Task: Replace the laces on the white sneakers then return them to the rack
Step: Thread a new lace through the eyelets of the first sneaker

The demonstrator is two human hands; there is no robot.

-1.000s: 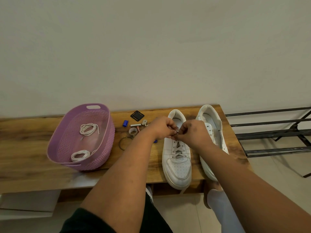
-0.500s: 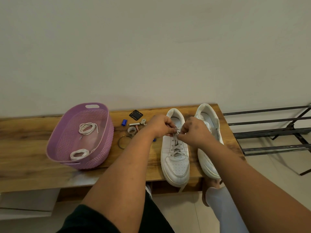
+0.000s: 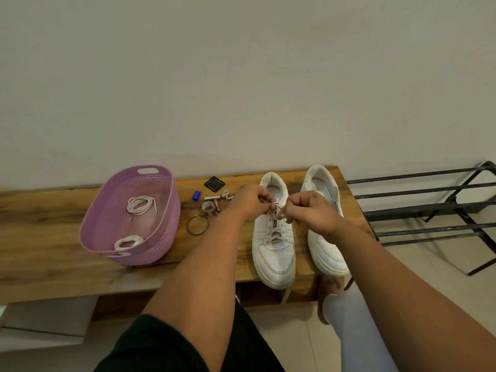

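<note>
Two white sneakers stand side by side on the wooden bench (image 3: 48, 267), toes toward me. The left sneaker (image 3: 273, 253) carries a grey lace (image 3: 274, 232) through its lower eyelets. My left hand (image 3: 251, 201) pinches a lace end at the top eyelets, and my right hand (image 3: 308, 212) pinches the other end close beside it. The right sneaker (image 3: 326, 248) shows no lace and is partly hidden by my right wrist. A purple basket (image 3: 163, 237) to the left holds two coiled white laces (image 3: 141, 204).
Small items lie between basket and shoes: a black square pad (image 3: 214, 182), a blue clip (image 3: 196, 194), batteries (image 3: 210, 197), a tape roll (image 3: 207, 207), a metal bangle (image 3: 198, 224). A black metal shoe rack (image 3: 429, 208) stands to the right of the bench. My knees are below the bench edge.
Both hands have stayed at the top of the left sneaker, drawing slightly apart as they work the lace ends. The shoes and the basket have not moved.
</note>
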